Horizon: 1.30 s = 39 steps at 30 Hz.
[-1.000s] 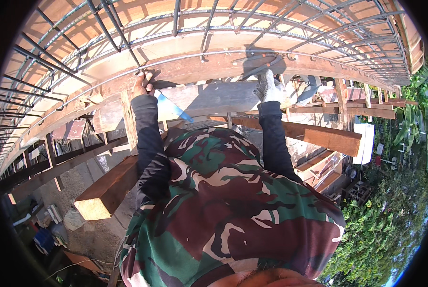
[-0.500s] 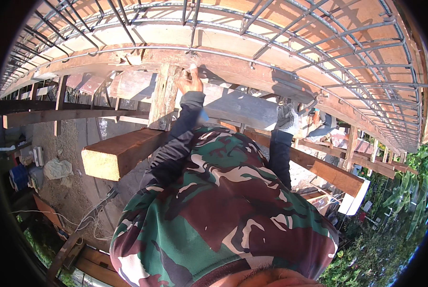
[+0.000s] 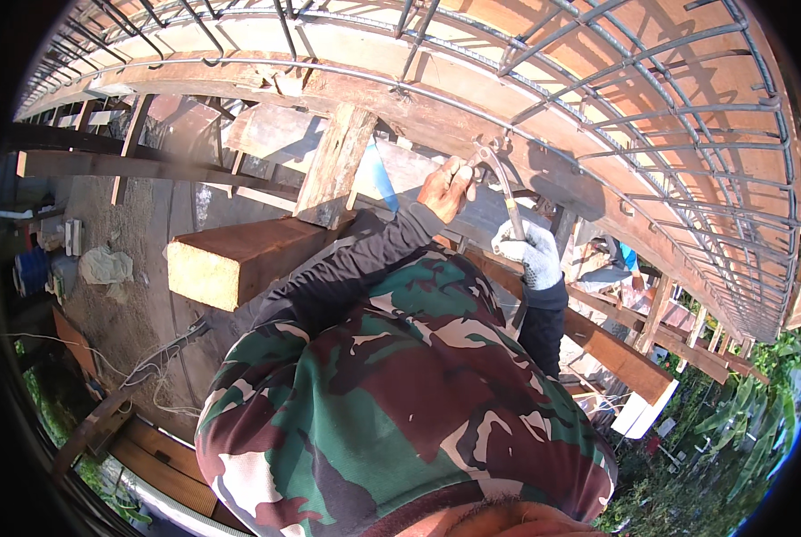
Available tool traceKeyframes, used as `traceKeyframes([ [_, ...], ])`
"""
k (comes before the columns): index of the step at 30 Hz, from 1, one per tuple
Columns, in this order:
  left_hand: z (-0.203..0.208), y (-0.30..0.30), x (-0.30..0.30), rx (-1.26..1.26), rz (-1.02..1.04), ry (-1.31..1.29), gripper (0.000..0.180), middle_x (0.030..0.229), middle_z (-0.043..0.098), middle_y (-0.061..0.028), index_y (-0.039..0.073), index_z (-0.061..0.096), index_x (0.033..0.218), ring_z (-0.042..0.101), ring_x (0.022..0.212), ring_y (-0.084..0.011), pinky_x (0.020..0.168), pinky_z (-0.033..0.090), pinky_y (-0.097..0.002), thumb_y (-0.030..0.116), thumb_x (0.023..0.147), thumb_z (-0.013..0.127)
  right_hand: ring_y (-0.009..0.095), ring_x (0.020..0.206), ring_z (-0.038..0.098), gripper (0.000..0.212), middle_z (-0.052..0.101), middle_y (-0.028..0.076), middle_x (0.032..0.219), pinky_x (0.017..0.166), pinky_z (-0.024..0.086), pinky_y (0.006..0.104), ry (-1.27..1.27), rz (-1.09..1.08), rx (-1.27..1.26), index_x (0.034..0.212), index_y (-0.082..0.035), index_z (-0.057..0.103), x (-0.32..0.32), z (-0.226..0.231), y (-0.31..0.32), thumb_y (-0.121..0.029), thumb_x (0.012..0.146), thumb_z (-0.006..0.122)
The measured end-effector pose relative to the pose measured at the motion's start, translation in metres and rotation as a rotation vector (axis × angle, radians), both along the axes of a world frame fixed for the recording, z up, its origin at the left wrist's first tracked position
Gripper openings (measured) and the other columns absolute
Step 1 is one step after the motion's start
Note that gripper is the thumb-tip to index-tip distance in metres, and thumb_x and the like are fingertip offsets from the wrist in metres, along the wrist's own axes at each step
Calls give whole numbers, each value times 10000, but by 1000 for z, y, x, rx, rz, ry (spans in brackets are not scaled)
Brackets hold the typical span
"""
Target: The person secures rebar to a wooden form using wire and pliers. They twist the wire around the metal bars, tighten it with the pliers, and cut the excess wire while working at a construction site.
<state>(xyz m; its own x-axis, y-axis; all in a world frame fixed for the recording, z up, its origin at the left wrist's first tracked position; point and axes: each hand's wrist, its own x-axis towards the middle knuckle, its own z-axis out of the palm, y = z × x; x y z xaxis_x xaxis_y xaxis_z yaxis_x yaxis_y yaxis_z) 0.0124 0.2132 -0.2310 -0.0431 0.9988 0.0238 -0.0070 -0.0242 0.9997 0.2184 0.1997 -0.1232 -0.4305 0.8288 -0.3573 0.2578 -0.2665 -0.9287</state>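
My right hand (image 3: 536, 254), in a pale knit glove, is wrapped round the handle of a hammer (image 3: 511, 204). The hammer's metal head is raised at the face of a long timber beam (image 3: 436, 115). Close by the head is my bare left hand (image 3: 447, 186), its thumb and fingers pinched together. Whatever the fingertips hold, if anything, is too small to make out. Left of that hand a rough wooden post (image 3: 336, 170) leans against the beam. Below it, a thick squared timber (image 3: 230, 259) juts out with its pale cut end toward the left.
Steel rebar (image 3: 597, 54) forms a cage along plywood formwork beyond the beam. A blue strip (image 3: 383, 179) hangs beside the post. Another squared timber (image 3: 620, 353) reaches out at the right. Far below are ground with a pale sack (image 3: 107, 267), loose cable, and plants (image 3: 723, 438).
My left hand has moved right along the beam, away from the post top. My right hand has come up into clear view with the hammer, its head now near the left fingers.
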Motion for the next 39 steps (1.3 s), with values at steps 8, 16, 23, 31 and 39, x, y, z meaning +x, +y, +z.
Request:
traceKeyframes([
  [8,0,-6,-48,-34,424,-428,290,853,607,-76,-12,483,1224,498,470,-89,402,387,-224,137,978,446,95,637,561,193,615,37,722,597,442,234,102,126,-70,917,41,658,-83,-32,58,-143,862,642],
  [16,-18,16,-65,-189,429,-505,315,847,625,-91,15,452,1271,580,503,-134,395,455,-261,30,960,406,139,560,596,197,642,81,716,515,485,251,77,126,-139,907,40,658,-91,-77,94,-149,850,670],
  [23,-16,22,-47,-240,511,-680,288,897,611,-126,9,431,1258,630,596,-183,497,563,-308,38,975,383,68,573,525,186,594,10,671,499,399,239,104,29,-155,899,16,671,-109,-68,67,-168,876,653],
  [31,-30,28,-43,-243,513,-594,267,913,605,-116,23,423,1242,634,635,-185,560,579,-323,37,980,372,55,577,477,191,555,-7,657,501,373,248,-17,51,73,866,9,659,-117,-75,61,-181,886,653],
  [39,-54,31,-38,-163,520,-626,340,961,632,-158,1,426,1249,661,749,-222,668,583,-360,-57,926,335,87,562,522,208,563,32,645,498,407,269,-304,74,467,916,-13,640,-113,-128,54,-220,912,623],
])
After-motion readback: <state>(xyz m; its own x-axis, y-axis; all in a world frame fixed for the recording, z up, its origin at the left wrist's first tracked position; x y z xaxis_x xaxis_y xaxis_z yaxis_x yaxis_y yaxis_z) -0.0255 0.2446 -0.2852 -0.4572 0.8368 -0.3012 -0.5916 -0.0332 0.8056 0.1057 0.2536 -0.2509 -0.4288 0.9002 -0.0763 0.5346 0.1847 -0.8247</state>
